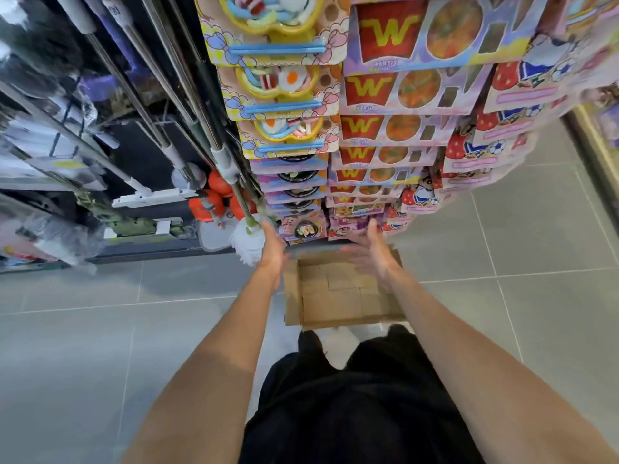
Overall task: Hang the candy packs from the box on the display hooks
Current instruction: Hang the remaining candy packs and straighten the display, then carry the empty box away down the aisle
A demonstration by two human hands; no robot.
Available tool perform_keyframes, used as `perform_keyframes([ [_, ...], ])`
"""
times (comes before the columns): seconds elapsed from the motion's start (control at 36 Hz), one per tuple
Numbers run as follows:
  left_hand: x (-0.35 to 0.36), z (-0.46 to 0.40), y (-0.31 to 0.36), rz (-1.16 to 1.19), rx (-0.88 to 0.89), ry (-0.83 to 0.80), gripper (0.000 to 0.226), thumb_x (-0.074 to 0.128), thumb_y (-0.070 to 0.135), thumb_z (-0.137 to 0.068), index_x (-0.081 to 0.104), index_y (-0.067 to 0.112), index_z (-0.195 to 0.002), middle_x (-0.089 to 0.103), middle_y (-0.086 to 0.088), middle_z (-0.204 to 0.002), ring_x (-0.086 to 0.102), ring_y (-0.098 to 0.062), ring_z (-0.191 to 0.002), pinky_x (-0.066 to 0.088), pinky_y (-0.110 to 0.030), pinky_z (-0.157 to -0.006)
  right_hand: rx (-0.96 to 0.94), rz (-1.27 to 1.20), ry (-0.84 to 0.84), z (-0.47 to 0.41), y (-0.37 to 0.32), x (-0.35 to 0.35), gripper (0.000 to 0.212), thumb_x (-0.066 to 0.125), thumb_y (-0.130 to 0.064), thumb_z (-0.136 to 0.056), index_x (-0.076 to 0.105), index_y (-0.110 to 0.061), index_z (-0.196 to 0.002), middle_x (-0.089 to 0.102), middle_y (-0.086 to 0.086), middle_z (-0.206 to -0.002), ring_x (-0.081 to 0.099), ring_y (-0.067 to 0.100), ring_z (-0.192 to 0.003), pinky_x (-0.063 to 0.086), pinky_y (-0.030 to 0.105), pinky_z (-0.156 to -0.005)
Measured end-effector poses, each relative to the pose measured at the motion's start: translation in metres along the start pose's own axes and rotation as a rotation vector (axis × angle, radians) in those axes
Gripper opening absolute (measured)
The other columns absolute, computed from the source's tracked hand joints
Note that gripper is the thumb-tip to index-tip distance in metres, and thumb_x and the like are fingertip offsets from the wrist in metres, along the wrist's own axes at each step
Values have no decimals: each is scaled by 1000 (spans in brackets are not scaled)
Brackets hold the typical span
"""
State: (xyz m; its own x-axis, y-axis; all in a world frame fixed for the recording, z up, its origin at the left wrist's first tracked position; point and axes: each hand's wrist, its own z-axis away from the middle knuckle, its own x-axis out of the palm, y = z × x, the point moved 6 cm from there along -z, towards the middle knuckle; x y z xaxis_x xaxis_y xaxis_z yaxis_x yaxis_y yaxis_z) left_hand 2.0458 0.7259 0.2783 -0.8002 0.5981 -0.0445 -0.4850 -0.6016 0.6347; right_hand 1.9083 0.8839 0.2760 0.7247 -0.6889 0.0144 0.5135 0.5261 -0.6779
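An open cardboard box (335,296) lies on the grey floor tiles in front of my feet; its inside shows only brown cardboard. Above it hang columns of candy packs (378,88) on the display. The lowest packs (303,229) hang just beyond my fingertips. My left hand (273,249) reaches down over the box's left edge, fingers straight, holding nothing. My right hand (373,252) reaches over the box's far right corner, fingers spread and straight, also holding nothing. Both hands are motion-blurred.
Left of the candy display stand metal mop poles (174,95) with a white mop head (248,242) near my left hand. Orange items (217,199) sit behind it. Grey tiled floor (519,246) spreads to the right and left.
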Motion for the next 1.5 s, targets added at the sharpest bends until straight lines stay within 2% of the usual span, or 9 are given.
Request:
perform_keyframes([
  [0.33, 41, -1, -113, 2, -155, -2, 84, 14, 71, -96, 53, 8, -137, 64, -16, -129, 63, -30, -111, 49, -39, -94, 172, -15, -4, -1, 114, -99, 84, 20, -74, -94, 50, -12, -143, 71, 12, -118, 66, 32, -112, 47, 50, -104],
  [0.42, 49, -17, -150, 33, -230, 66, 66, 24, 62, -101, 59, 9, -117, 71, -9, -96, 69, -20, -79, 53, -28, -68, 212, 5, -42, -14, 151, -127, 79, 21, -68, -98, 46, -10, -146, 71, 13, -119, 67, 31, -110, 50, 45, -99],
  [0.47, 56, -33, -180, 31, -260, 108, 60, 27, 58, -103, 60, 10, -114, 72, -10, -93, 70, -15, -66, 55, -26, -66, 239, -3, -44, -24, 177, -145, 75, 20, -66, -100, 51, -11, -142, 73, 11, -116, 69, 29, -109, 51, 42, -99],
  [0.58, 80, -57, -253, -17, -347, 131, 48, 27, 48, -107, 58, 13, -116, 68, -15, -121, 66, -23, -89, 51, -32, -82, 329, -29, -36, -48, 238, -172, 72, 20, -64, -101, 56, -12, -136, 75, 8, -112, 71, 28, -107, 47, 46, -107],
  [0.81, 128, -116, -349, -45, -533, 89, 49, 38, 50, -104, 52, 13, -134, 69, -10, -113, 67, -27, -108, 53, -33, -81, 498, 9, -16, -109, 340, -159, 53, 36, -53, -104, 62, -12, -125, 78, 5, -104, 75, 23, -97, 53, 41, -100],
  [0.94, 145, -169, -392, 23, -605, 97, 53, 47, 50, -101, 46, 15, -141, 67, -12, -122, 67, -29, -108, 52, -41, -100, 611, -264, 166, -160, 388, -155, 39, 49, -32, -105, 45, -6, -132, 71, 17, -114, 72, 30, -102, 56, 41, -96],
  [1.17, 147, -238, -457, 226, -689, 206, 58, 64, 40, -93, 45, 10, -140, 62, -15, -127, 64, -30, -110, 53, -42, -97, 749, -467, 253, -231, 464, -149, 54, 59, -29, -99, 41, 3, -140, 58, 24, -129, 64, 36, -114, 56, 42, -91],
  [1.39, 156, -273, -503, 403, -697, 304, 45, 64, 35, -95, 57, 0, -124, 66, -15, -119, 67, -30, -109, 55, -41, -97, 667, -508, 223, -256, 506, -144, 35, 61, -32, -98, 59, -4, -119, 69, 14, -116, 70, 28, -102, 59, 34, -86],
  [1.5, 166, -285, -510, 521, -670, 368, 11, 66, 11, -93, 60, 3, -96, 66, -14, -98, 67, -27, -105, 58, -38, -91, 597, -574, 312, -268, 516, -139, 23, 69, -28, -94, 60, -8, -98, 68, 18, -114, 71, 32, -101, 60, 36, -88],
])
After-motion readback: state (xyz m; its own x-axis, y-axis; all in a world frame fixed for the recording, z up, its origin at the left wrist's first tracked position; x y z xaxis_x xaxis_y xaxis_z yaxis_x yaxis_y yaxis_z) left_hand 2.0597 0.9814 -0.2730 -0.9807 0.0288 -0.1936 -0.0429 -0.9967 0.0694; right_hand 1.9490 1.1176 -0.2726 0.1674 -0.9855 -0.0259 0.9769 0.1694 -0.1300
